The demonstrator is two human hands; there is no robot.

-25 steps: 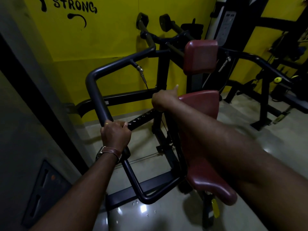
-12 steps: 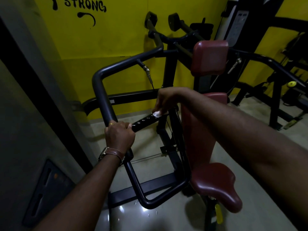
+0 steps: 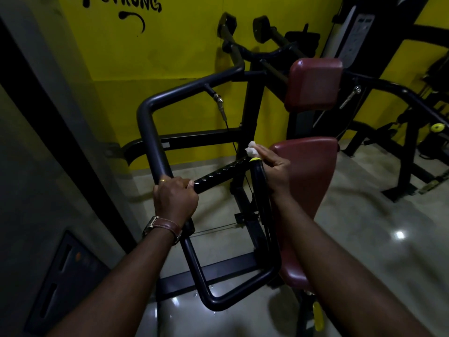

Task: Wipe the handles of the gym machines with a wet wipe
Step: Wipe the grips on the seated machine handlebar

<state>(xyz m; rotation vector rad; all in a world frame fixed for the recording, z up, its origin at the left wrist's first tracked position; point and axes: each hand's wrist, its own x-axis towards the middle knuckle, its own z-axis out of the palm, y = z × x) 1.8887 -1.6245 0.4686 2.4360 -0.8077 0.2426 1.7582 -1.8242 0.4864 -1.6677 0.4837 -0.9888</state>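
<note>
While our left hand point(image 3: 175, 198) still grips the bar point(image 3: 155, 142), our right hand point(image 3: 274, 166), pinching the wipe point(image 3: 251, 148), has moved from the holed rod point(image 3: 218, 173) to the yellow-capped handle point(image 3: 259, 176); wiping it seems next.

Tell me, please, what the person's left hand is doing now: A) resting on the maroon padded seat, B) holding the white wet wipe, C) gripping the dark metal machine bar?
C: the left hand curls round the dark metal machine bar, while the right hand holds the white wet wipe.
</note>
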